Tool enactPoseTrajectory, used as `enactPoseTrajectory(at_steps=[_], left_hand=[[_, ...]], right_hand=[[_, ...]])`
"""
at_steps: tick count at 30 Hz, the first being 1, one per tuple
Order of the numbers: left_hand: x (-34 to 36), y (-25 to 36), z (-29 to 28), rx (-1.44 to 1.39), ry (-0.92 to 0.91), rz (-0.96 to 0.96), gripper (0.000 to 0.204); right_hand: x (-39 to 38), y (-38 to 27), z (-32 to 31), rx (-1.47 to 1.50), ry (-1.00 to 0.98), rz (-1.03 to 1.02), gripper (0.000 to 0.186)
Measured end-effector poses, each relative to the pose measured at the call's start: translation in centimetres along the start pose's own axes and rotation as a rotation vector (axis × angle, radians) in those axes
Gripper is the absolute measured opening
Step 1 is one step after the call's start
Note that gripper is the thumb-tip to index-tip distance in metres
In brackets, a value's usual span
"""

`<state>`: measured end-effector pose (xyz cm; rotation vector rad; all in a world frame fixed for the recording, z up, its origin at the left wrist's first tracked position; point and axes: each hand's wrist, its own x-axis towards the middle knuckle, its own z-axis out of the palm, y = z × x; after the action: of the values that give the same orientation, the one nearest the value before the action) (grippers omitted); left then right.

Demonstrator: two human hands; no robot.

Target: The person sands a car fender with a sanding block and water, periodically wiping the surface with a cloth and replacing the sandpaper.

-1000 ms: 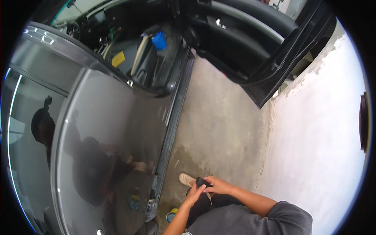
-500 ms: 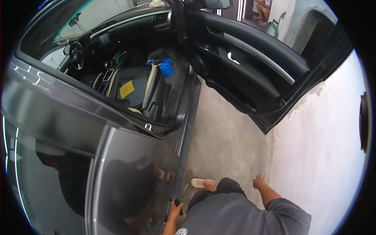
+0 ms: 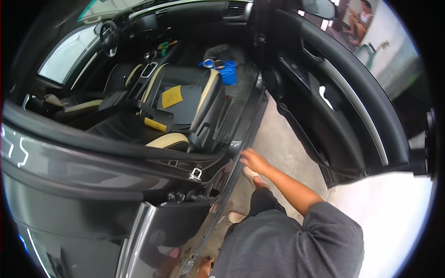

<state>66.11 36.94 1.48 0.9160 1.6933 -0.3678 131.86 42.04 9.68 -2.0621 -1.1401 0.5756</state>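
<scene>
My right hand (image 3: 254, 161) reaches forward beside the car's door sill (image 3: 238, 147), fingers loosely apart with nothing in them. Low in the picture, my left hand (image 3: 205, 268) is closed around a small black object (image 3: 211, 261) next to the car's grey side; most of that object is hidden. Inside the open doorway is a black and cream front seat (image 3: 207, 95). A dark flat sheet (image 3: 187, 111) lies on it, with a yellow paper (image 3: 172, 97) on top.
The open front door (image 3: 333, 116) stands to the right, near a white wall (image 3: 384, 208). A blue bag (image 3: 228, 73) with cans beside it sits in the footwell. A steering wheel (image 3: 110, 39) is at the far left. Another person (image 3: 359, 21) sits beyond the door.
I have stepped forward toward the open doorway. My right hand has swung from near the wall to the door sill. My left hand, still around the black object, is lower in the picture.
</scene>
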Motion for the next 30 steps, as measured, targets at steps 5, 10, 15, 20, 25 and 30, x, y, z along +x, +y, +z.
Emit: enactPoseTrajectory(at_steps=[5, 10, 15, 20, 25, 30], left_hand=[[-3.7, 3.0, 6.0, -0.403, 0.027, -0.05, 0.058], [-6.5, 5.6, 16.0, -0.689, 0.149, -0.096, 0.048], [-9.1, 4.5, 21.1, -0.627, 0.186, -0.026, 0.049], [-10.7, 8.1, 24.2, -0.596, 0.191, -0.077, 0.047], [-11.3, 10.9, 26.1, -0.616, 0.205, -0.085, 0.045], [-10.9, 10.9, 26.9, -0.63, 0.212, -0.095, 0.044]], right_hand=[[18.9, -5.3, -0.8, 0.002, -0.028, -0.28, 0.031], [29.3, -6.8, 0.1, 0.047, 0.048, -0.132, 0.023], [33.7, -12.5, 3.5, 0.202, -0.045, -0.373, 0.022], [38.0, -16.1, 12.4, 0.446, -0.322, -0.116, 0.034], [39.0, -18.8, 17.4, 0.242, -0.345, -0.09, 0.034], [39.9, -20.1, 14.2, 0.692, -0.431, -0.034, 0.016]])
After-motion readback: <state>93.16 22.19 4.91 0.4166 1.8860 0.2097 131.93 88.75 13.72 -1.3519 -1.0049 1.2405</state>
